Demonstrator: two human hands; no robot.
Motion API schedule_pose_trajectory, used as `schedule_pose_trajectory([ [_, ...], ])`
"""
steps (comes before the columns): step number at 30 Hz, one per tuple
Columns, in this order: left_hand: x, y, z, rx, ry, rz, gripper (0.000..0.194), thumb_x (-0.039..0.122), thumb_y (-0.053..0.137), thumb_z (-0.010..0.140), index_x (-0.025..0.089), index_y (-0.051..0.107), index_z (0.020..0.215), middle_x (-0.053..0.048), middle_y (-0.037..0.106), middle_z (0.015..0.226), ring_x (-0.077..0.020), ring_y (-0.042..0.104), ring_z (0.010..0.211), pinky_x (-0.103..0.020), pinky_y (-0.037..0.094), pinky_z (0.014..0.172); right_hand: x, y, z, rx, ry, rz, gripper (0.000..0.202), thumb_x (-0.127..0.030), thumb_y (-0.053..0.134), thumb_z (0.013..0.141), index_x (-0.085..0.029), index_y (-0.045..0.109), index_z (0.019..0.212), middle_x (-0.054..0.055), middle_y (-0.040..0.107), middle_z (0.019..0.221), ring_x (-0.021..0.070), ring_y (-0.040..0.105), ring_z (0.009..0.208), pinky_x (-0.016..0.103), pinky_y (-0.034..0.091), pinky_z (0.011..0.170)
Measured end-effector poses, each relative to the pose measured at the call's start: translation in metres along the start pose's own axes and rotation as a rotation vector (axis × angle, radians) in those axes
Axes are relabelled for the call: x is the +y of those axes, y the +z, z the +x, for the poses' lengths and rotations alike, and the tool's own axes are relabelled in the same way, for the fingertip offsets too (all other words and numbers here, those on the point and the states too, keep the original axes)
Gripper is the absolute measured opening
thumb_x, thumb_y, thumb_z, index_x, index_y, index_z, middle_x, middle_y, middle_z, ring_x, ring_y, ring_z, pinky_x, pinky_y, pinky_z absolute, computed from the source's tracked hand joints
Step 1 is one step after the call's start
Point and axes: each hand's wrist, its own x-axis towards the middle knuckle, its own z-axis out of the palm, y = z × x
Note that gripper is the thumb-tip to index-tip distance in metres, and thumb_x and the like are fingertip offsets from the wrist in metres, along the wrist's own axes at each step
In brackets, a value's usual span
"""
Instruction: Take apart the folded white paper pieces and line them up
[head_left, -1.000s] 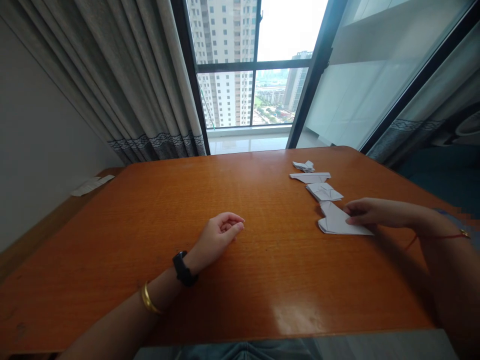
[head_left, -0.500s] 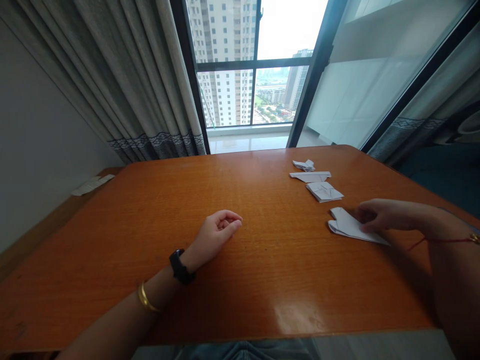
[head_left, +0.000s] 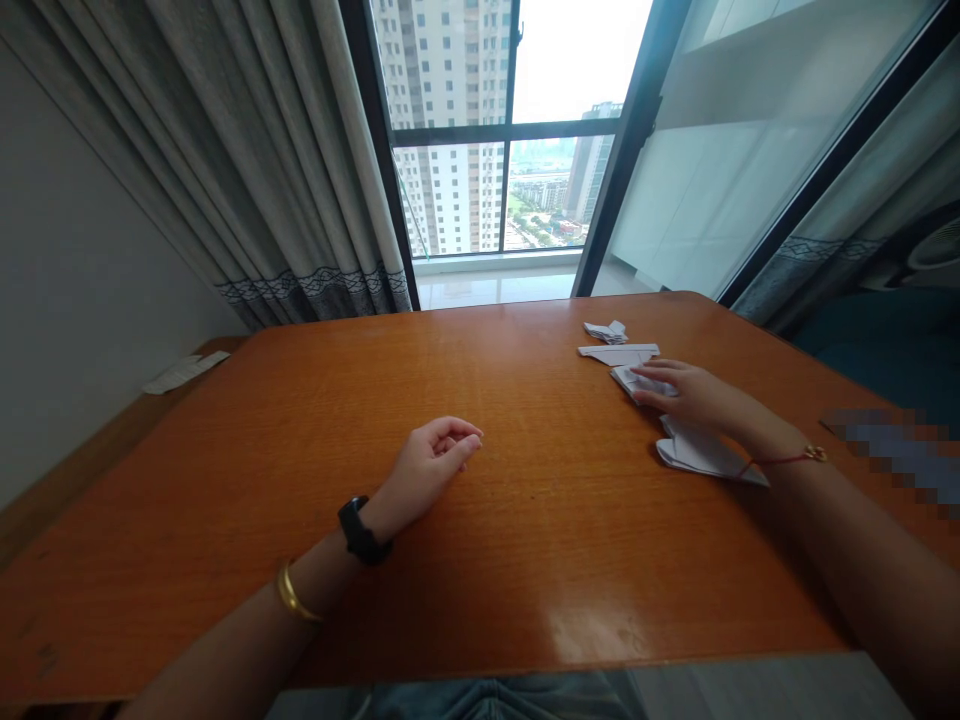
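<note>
My left hand [head_left: 435, 460] rests on the wooden table [head_left: 480, 560] left of centre, its fingers curled in with nothing between them. On the right, my right hand [head_left: 694, 395] lies over a square folded paper [head_left: 624, 380], fingers spread and partly covering it. Nearer to me, a long folded white paper [head_left: 701, 455] lies partly under my right wrist and forearm. Beyond the square one are a flat trapezoid paper [head_left: 619, 353] and a small crumpled-looking folded paper [head_left: 606, 332].
White papers [head_left: 184, 373] lie on a ledge past the table's left edge. A grey curtain [head_left: 300, 200] and a window [head_left: 510, 130] stand behind the table. A blurred patch [head_left: 896, 450] shows at the right edge.
My right hand has left the long folded paper and moved away from me and to the left, onto the square paper. My left hand has stayed in place.
</note>
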Motion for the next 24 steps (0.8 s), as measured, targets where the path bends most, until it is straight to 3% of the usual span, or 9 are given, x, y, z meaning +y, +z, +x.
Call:
schedule_pose_trajectory([
  [4, 0.000, 0.000, 0.000, -0.008, -0.002, -0.002, 0.027, 0.038, 0.064, 0.079, 0.013, 0.064, 0.091, -0.003, 0.064, 0.079, -0.0102, 0.052, 0.062, -0.022, 0.041, 0.057, 0.008, 0.010, 0.000, -0.072, 0.006, -0.018, 0.055, -0.058, 0.045, 0.086, -0.020, 0.064, 0.121, 0.010, 0.059, 0.130, 0.0315, 0.049, 0.125, 0.044, 0.038, 0.107],
  [10, 0.000, 0.000, 0.000, -0.016, 0.006, 0.009, 0.027, 0.038, 0.064, 0.079, 0.013, 0.064, 0.090, -0.003, 0.064, 0.078, -0.0100, 0.052, 0.061, -0.022, 0.040, 0.056, 0.006, 0.006, -0.001, -0.092, 0.036, -0.033, 0.059, -0.061, 0.043, 0.085, -0.019, 0.064, 0.122, 0.011, 0.058, 0.130, 0.0326, 0.052, 0.121, 0.045, 0.039, 0.105],
  [14, -0.002, 0.000, 0.000, -0.010, 0.006, 0.009, 0.027, 0.038, 0.064, 0.079, 0.013, 0.064, 0.090, -0.002, 0.064, 0.078, -0.0102, 0.052, 0.061, -0.022, 0.040, 0.056, 0.001, -0.013, -0.011, -0.030, 0.041, 0.062, 0.064, -0.061, 0.050, 0.081, -0.019, 0.055, 0.130, 0.013, 0.051, 0.137, 0.0355, 0.046, 0.127, 0.048, 0.036, 0.107],
  [19, -0.003, 0.000, 0.001, -0.008, 0.004, 0.024, 0.027, 0.038, 0.064, 0.080, 0.014, 0.064, 0.090, -0.002, 0.064, 0.077, -0.0102, 0.052, 0.061, -0.022, 0.040, 0.056, 0.006, -0.042, -0.033, 0.051, 0.113, 0.211, 0.064, -0.065, 0.063, 0.068, -0.026, 0.057, 0.118, 0.014, 0.058, 0.125, 0.0395, 0.054, 0.113, 0.047, 0.050, 0.089],
  [21, -0.003, 0.000, 0.000, -0.011, 0.001, 0.030, 0.027, 0.038, 0.064, 0.080, 0.014, 0.064, 0.091, -0.002, 0.064, 0.078, -0.0102, 0.052, 0.061, -0.021, 0.040, 0.056, 0.010, -0.045, -0.038, -0.014, 0.161, 0.231, 0.062, -0.066, 0.066, 0.064, -0.024, 0.060, 0.109, 0.014, 0.062, 0.114, 0.0383, 0.058, 0.105, 0.046, 0.052, 0.084],
  [24, -0.003, -0.001, 0.000, -0.008, -0.005, 0.036, 0.027, 0.038, 0.064, 0.080, 0.014, 0.064, 0.090, -0.002, 0.063, 0.076, -0.0102, 0.051, 0.060, -0.021, 0.040, 0.055, 0.017, -0.043, -0.042, -0.298, 0.186, 0.267, 0.063, -0.064, 0.073, 0.057, -0.023, 0.060, 0.103, 0.012, 0.066, 0.099, 0.0352, 0.062, 0.093, 0.045, 0.054, 0.078],
])
